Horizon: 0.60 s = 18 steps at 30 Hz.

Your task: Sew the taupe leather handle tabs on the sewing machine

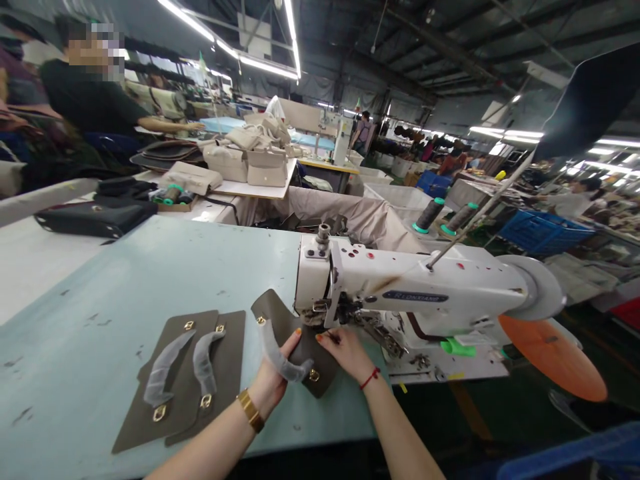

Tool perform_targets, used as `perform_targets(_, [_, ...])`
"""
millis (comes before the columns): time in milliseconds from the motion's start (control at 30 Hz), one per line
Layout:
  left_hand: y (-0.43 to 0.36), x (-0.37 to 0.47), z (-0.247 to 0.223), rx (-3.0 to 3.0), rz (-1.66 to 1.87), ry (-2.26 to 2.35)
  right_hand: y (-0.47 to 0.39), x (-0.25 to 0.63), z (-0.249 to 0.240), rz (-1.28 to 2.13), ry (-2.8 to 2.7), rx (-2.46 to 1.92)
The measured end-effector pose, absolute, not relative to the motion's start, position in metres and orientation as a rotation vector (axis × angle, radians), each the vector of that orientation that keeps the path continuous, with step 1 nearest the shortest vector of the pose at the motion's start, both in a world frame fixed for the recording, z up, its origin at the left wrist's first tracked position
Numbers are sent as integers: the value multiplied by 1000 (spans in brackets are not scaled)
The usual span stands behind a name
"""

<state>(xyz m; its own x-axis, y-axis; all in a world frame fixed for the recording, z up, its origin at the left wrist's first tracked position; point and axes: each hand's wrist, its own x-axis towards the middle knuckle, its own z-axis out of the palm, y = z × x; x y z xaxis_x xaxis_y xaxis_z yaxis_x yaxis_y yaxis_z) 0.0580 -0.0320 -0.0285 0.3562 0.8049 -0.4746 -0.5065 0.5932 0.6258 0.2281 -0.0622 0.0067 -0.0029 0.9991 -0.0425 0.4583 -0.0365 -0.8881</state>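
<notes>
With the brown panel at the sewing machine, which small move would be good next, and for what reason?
I would probably draw the right hand slightly back from the sewing machine before any stitching: its fingers are close beside the machine's head, while the left hand is at the brown panel and may steady it.

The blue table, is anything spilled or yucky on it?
No puddle shows, but the pale blue tabletop has dark marks scattered on its left side, like scuffs or stains. Two brown panels also overlap, a bit crooked.
</notes>
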Motion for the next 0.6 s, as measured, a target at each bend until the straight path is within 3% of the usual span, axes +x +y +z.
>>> perform_targets(600, [-31, 64, -25, 328, 1006, 881, -60, 226, 0, 941, -1520, -1645])
